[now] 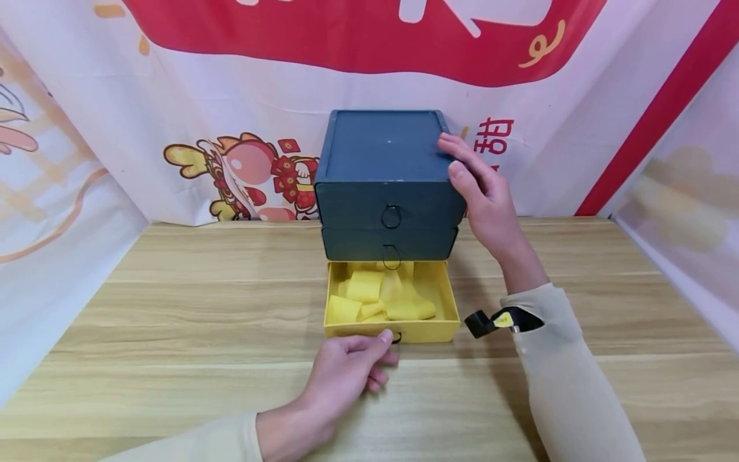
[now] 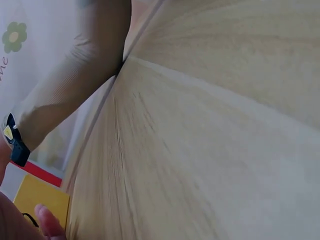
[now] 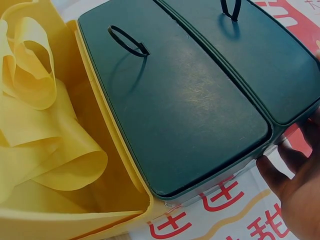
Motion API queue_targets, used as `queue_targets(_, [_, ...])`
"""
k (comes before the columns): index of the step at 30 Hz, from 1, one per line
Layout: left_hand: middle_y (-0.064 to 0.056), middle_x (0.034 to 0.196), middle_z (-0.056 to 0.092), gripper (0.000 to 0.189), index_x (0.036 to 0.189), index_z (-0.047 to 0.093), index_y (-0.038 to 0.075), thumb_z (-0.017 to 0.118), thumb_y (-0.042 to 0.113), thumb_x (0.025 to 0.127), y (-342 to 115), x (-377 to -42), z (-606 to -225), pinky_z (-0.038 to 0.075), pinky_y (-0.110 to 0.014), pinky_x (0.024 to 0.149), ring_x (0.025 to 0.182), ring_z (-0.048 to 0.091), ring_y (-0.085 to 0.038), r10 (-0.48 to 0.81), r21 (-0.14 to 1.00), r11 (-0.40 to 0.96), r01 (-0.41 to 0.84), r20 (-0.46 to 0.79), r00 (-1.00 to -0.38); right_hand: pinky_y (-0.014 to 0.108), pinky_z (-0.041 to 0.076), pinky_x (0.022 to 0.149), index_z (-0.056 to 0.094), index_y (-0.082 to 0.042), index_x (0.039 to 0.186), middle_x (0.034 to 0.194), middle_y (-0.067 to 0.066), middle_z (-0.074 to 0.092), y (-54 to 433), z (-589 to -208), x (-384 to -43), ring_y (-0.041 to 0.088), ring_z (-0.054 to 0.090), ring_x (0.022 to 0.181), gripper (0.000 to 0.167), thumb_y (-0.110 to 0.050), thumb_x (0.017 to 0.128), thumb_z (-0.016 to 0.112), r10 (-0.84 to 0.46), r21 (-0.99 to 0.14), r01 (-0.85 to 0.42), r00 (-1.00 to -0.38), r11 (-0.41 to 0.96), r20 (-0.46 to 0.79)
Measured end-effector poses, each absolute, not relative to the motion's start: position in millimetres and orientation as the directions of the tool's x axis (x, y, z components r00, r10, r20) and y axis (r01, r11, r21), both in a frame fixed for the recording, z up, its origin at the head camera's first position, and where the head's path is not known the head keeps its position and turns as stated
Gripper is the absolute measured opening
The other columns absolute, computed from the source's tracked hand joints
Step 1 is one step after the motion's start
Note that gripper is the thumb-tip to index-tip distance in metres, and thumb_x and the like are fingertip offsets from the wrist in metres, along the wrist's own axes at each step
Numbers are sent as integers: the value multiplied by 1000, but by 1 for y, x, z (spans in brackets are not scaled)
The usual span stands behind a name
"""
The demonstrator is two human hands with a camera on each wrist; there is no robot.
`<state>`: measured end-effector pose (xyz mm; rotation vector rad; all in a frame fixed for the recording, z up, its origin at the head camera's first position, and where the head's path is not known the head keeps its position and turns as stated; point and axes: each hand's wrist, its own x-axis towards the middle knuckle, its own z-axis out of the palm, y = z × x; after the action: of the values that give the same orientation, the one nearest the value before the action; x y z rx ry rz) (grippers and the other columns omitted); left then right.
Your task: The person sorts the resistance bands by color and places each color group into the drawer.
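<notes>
A stack of drawers [image 1: 387,144] stands upright in the head view, with two dark blue fronts above a pulled-out yellow drawer [image 1: 427,332]. Inside the yellow drawer lie curled yellow strips [image 1: 365,287], seen close up in the right wrist view. My left hand [image 1: 346,369] is at the front of this drawer, thumb and fingers pinching its black pull loop [image 1: 396,338]. At the stack's upper right edge my right hand [image 1: 487,205] rests with extended fingers on the top and side. In the right wrist view, fingertips [image 3: 270,170] touch the dark side wall.
Two more black loops hang from the dark fronts, an upper loop [image 1: 390,217] and a lower loop [image 1: 392,256]. A wood-grain table [image 1: 202,308] carries the stack. Behind it hangs a printed white and red cloth [image 1: 369,38]. A small black camera [image 1: 479,323] sticks out from the right wrist.
</notes>
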<state>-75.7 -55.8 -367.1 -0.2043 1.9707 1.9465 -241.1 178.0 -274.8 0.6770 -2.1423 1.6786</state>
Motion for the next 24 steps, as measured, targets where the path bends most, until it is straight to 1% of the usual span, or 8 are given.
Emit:
queue_targets(4, [-11,103,82,41,122,73,-2,69,35,104,-53,-76,-369,59,-21,63,68,66,-8,122,934,1,-358,-356,-927,53,46,122,52,-22,159,169,-9,43,178,-275,-241,14,37,157,51,-37,110,51,-159,-809,-556,-831,193,533])
queue_targets(7, [-15,107,81,37,126,70,-5,69,25,104,-51,-76,-371,59,-20,62,68,66,-8,121,938,-26,-346,-340,-932,53,46,122,52,-21,159,169,-8,43,178,-275,-241,14,37,157,51,-37,110,51,-159,-808,-557,-830,190,535])
queue_targets(12, [-21,111,80,34,129,66,-7,71,9,100,-49,-76,-372,59,-19,61,68,67,-7,123,941,-78,-329,-319,-940,55,46,121,52,-22,159,169,-8,43,179,-274,-240,14,36,157,51,-37,110,51,-157,-813,-552,-833,186,530])
queue_targets(18, [-19,108,80,31,125,68,-6,74,4,96,-48,-78,-372,58,-18,60,68,67,-7,104,937,-98,-336,-326,-940,55,46,121,51,-23,159,170,-9,42,179,-274,-240,14,36,157,51,-38,110,51,-157,-814,-549,-835,190,527])
queue_targets(24, [-21,112,79,31,127,67,-6,71,2,97,-50,-87,-372,56,-17,59,70,66,-8,108,937,-74,-342,-334,-936,55,45,122,51,-24,159,169,-10,42,178,-274,-240,14,36,157,51,-38,110,51,-162,-816,-545,-838,191,522])
